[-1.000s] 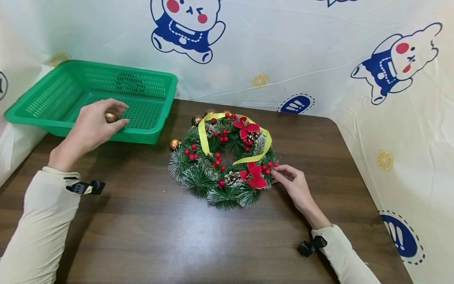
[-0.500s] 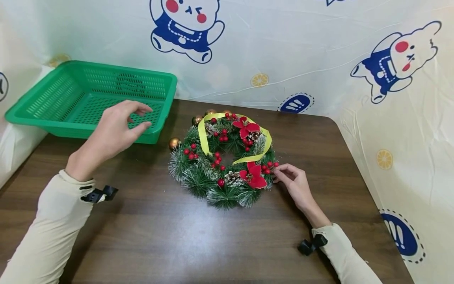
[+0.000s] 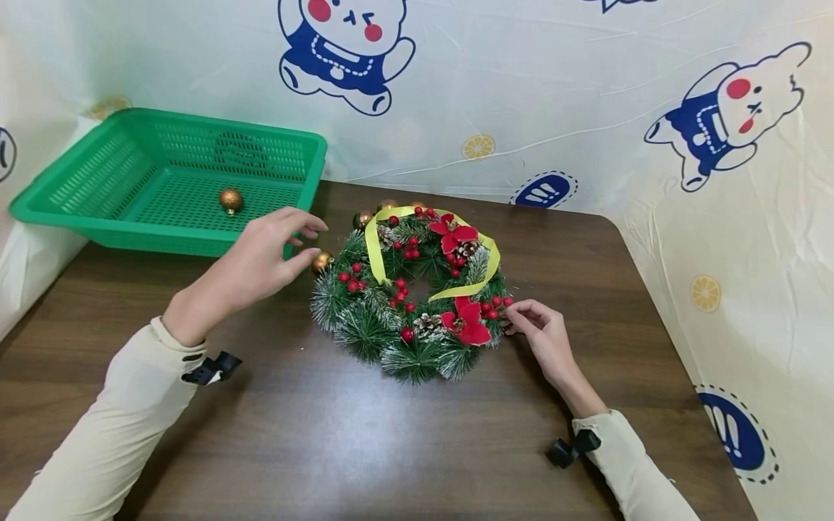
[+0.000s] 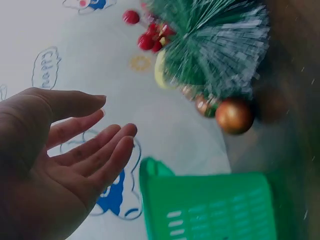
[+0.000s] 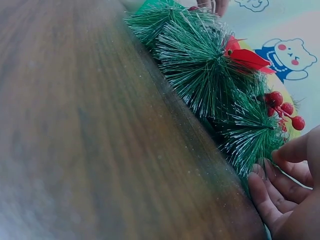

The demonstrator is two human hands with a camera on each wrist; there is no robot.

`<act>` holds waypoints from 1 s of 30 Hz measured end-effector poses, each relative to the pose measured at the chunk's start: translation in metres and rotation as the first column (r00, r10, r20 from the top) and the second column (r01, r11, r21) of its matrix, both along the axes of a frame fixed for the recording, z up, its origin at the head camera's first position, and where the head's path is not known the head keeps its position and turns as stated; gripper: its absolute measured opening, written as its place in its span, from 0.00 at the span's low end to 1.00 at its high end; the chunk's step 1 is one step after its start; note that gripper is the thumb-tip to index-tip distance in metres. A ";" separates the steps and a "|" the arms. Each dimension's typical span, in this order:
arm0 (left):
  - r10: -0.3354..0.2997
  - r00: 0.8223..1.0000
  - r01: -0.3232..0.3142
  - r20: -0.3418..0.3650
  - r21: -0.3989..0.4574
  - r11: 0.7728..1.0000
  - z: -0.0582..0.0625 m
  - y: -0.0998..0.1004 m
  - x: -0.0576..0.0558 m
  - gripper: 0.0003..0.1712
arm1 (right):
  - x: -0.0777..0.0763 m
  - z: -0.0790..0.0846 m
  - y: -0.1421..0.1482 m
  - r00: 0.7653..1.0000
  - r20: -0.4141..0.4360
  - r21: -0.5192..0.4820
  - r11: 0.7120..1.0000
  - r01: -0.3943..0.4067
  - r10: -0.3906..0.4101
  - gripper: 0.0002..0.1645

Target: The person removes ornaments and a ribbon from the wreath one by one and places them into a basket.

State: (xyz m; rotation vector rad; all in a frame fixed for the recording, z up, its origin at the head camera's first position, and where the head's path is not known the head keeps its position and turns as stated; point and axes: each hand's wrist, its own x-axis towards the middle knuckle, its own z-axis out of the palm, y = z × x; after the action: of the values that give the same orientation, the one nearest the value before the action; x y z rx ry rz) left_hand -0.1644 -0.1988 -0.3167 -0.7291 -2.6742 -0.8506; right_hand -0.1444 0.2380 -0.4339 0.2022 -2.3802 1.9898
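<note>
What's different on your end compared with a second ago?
The left hand let go of the gold ball it held over the green basket; that ball now lies on the basket floor. The hand then moved right, holding nothing, to another gold ball at the wreath's left edge. Basket and wreath stayed put, the right hand still at the wreath's right edge.

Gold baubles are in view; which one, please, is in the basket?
The glittery gold bauble lying in the green basket; the other visible gold baubles are by the wreath.

Left hand (image 3: 260,253) hovers, loosely curved; right hand (image 3: 546,344) pinches.
</note>
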 end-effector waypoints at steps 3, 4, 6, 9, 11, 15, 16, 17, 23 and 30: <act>-0.019 0.999 0.019 0.039 -0.006 1.000 -0.005 0.005 0.000 0.17 | 0.000 0.000 0.000 1.000 -0.002 -0.002 1.000 0.001 -0.001 0.15; -0.022 0.999 0.023 0.045 -0.004 1.000 -0.007 0.006 0.000 0.17 | 0.000 0.000 -0.001 1.000 -0.002 0.002 1.000 0.001 -0.001 0.15; -0.031 0.998 0.031 0.047 0.000 1.000 -0.010 0.008 0.000 0.17 | -0.001 0.000 -0.001 1.000 -0.001 0.005 1.000 0.006 -0.006 0.15; -0.052 0.998 0.052 0.044 -0.004 0.999 -0.017 0.012 -0.001 0.17 | -0.002 0.001 0.000 1.000 -0.005 0.010 1.000 0.005 -0.005 0.16; -0.066 0.997 0.067 0.049 -0.011 0.998 -0.022 0.014 -0.004 0.17 | -0.002 0.001 0.000 1.000 -0.008 0.004 1.000 0.002 -0.002 0.16; -0.062 0.995 0.064 0.079 -0.021 0.998 -0.032 0.016 -0.009 0.18 | 0.000 0.001 0.001 1.000 -0.008 -0.016 1.000 0.005 -0.005 0.16; -0.056 0.995 0.058 0.087 -0.023 0.998 -0.034 0.016 -0.010 0.18 | 0.000 0.002 0.001 1.000 -0.004 -0.022 1.000 0.009 -0.009 0.16; -0.050 0.994 0.052 0.094 -0.023 0.998 -0.036 0.015 -0.011 0.19 | 0.000 0.002 0.001 1.000 0.000 -0.031 0.999 0.013 -0.013 0.16; -0.021 0.992 0.025 0.121 -0.033 0.999 -0.047 0.010 -0.018 0.22 | 0.001 0.003 -0.001 0.999 0.020 -0.070 0.997 0.035 -0.033 0.16; 0.012 0.988 -0.003 0.151 -0.063 0.998 -0.062 0.008 -0.025 0.22 | 0.001 0.003 -0.001 0.999 0.027 -0.072 0.996 0.049 -0.048 0.16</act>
State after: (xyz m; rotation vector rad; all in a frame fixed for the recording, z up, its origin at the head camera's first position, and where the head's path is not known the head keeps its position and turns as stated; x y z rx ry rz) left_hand -0.1890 -0.1913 -0.3788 -0.6937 -2.8479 -0.8557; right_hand -0.1439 0.2368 -0.4307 0.1171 -2.2991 2.0647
